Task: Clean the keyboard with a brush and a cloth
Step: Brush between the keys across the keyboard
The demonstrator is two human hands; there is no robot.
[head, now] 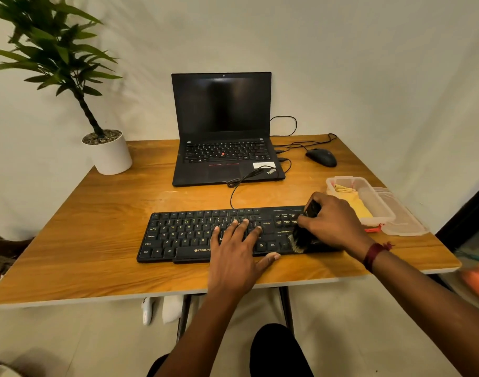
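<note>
A black keyboard [184,235] lies across the front middle of the wooden table [96,227]. My left hand [238,248] rests flat on its middle keys with fingers spread and straight. My right hand [333,221] grips a black brush [301,240] over the keyboard's right end, with the pale bristle tips down on the keys near the arrow block. A yellow cloth [358,206] lies in a clear plastic box [380,205] just behind my right hand.
An open black laptop [222,131] stands behind the keyboard, its cables trailing to the right. A black mouse [321,157] sits at the back right. A potted plant [110,153] occupies the back left corner. The box's clear lid [407,224] lies at the right edge.
</note>
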